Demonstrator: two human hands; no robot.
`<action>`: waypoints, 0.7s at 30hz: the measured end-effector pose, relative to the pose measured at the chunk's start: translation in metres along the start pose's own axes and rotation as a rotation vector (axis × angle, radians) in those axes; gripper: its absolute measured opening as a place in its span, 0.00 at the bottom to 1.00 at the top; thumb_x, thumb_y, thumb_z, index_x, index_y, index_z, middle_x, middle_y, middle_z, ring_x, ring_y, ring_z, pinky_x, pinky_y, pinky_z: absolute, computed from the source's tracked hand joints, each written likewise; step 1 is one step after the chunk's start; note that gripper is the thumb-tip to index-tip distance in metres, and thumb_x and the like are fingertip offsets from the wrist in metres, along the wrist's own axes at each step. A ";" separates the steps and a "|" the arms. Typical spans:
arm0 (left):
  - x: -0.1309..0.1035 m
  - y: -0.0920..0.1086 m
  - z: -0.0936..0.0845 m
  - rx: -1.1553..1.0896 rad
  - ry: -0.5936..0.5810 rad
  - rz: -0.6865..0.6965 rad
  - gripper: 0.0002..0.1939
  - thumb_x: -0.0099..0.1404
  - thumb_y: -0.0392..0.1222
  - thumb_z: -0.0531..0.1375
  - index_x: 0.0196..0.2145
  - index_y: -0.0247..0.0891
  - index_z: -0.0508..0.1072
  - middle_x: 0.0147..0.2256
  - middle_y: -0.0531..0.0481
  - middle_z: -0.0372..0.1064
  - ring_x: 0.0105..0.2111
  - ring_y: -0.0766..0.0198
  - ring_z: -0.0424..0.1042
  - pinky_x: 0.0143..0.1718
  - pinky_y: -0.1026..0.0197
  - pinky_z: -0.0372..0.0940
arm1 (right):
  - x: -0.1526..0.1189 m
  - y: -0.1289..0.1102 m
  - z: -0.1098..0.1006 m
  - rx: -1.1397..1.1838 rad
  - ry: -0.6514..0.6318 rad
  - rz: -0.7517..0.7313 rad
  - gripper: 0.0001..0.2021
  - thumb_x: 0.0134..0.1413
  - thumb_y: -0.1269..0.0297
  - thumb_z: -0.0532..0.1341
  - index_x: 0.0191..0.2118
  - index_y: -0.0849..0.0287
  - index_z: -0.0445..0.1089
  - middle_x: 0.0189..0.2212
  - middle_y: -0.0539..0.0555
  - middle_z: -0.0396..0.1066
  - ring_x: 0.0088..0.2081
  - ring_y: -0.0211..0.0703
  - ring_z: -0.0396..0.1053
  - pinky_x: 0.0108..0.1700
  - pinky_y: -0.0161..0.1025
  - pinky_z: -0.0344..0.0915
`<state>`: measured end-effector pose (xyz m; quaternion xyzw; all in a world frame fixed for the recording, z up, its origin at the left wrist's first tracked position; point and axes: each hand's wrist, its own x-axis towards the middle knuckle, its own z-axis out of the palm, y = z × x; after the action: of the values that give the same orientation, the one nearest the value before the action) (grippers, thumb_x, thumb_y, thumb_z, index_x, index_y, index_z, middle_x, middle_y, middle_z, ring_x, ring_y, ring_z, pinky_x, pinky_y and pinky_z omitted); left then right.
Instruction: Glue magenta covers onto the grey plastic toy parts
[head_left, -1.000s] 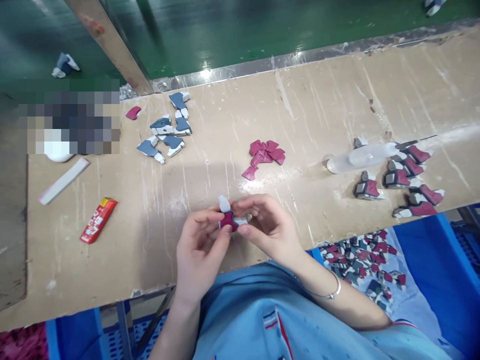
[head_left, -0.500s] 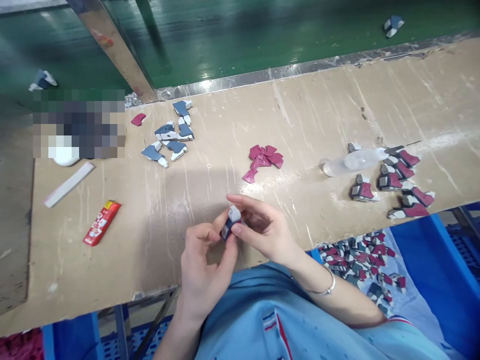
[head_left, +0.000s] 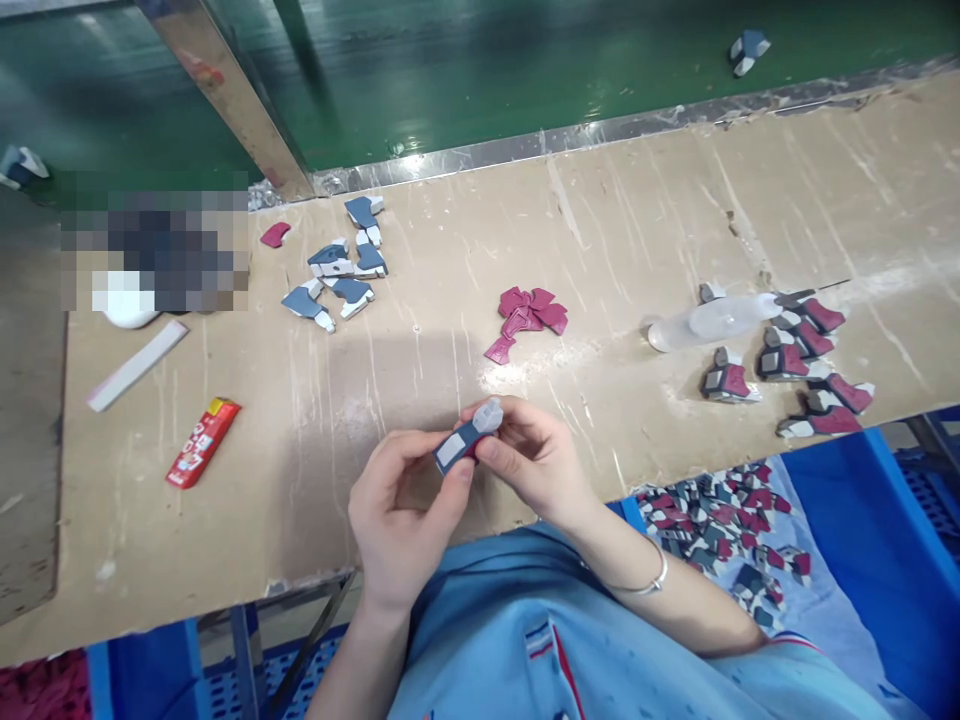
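Observation:
Between my two hands is a small plastic toy part, dark blue with light grey panels and a bit of red on its lower side. My left hand pinches its lower left end between thumb and fingers. At the other end, near the grey tip, my right hand grips it with thumb and bent fingers. Just beyond the hands lies a small pile of dark red pieces. Several blue and white pieces lie farther off to the left, with a single red piece beside them.
On the right, a clear bottle with a thin needle tip lies by several assembled parts. A red packet and a white strip are at left. A blue bin of parts stands below the edge. Behind runs a green belt.
My hands have turned the toy part, so its long grey-panelled side now faces up and its grey tip points right. Parts on the green belt have shifted left.

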<state>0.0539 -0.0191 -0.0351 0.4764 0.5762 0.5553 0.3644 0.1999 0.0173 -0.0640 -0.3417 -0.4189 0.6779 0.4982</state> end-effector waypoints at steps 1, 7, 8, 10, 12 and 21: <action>0.000 0.001 0.000 -0.016 -0.004 -0.024 0.05 0.66 0.37 0.75 0.39 0.43 0.86 0.34 0.52 0.85 0.34 0.63 0.84 0.37 0.66 0.78 | 0.001 0.000 -0.001 0.021 0.002 0.014 0.19 0.61 0.42 0.76 0.43 0.52 0.80 0.34 0.51 0.83 0.36 0.43 0.84 0.43 0.42 0.86; 0.000 0.000 -0.005 -0.177 -0.223 -0.321 0.11 0.70 0.50 0.74 0.39 0.41 0.82 0.38 0.48 0.86 0.39 0.59 0.87 0.45 0.61 0.82 | 0.005 -0.009 -0.012 -0.009 -0.006 0.081 0.21 0.56 0.42 0.79 0.37 0.55 0.80 0.32 0.52 0.83 0.33 0.42 0.83 0.37 0.38 0.83; 0.000 -0.002 -0.006 -0.185 -0.248 -0.341 0.13 0.71 0.52 0.73 0.39 0.41 0.80 0.38 0.48 0.85 0.40 0.58 0.87 0.45 0.61 0.82 | 0.005 -0.011 -0.014 -0.055 -0.014 0.083 0.22 0.56 0.41 0.79 0.37 0.56 0.81 0.32 0.53 0.82 0.33 0.42 0.82 0.36 0.39 0.82; -0.002 -0.006 -0.008 -0.187 -0.285 -0.377 0.15 0.70 0.54 0.74 0.38 0.41 0.77 0.37 0.49 0.84 0.39 0.59 0.86 0.45 0.61 0.81 | 0.005 -0.015 -0.016 -0.181 -0.036 0.034 0.21 0.58 0.41 0.77 0.39 0.57 0.83 0.33 0.54 0.82 0.34 0.42 0.81 0.37 0.40 0.81; -0.004 -0.009 -0.006 -0.175 -0.292 -0.414 0.17 0.68 0.53 0.75 0.39 0.42 0.75 0.37 0.49 0.83 0.39 0.59 0.85 0.43 0.61 0.80 | 0.004 -0.017 -0.017 -0.315 -0.060 -0.080 0.17 0.63 0.45 0.75 0.42 0.55 0.85 0.35 0.54 0.81 0.36 0.42 0.80 0.39 0.40 0.80; -0.021 -0.007 0.013 -0.188 -0.149 -0.416 0.23 0.71 0.54 0.72 0.45 0.48 0.61 0.41 0.52 0.84 0.44 0.58 0.87 0.48 0.58 0.80 | 0.002 -0.023 -0.017 -0.473 -0.063 -0.101 0.19 0.68 0.44 0.70 0.45 0.56 0.87 0.31 0.52 0.75 0.31 0.38 0.72 0.34 0.36 0.72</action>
<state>0.0709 -0.0350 -0.0463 0.3511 0.5793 0.4830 0.5549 0.2233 0.0266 -0.0503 -0.4063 -0.5979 0.5452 0.4245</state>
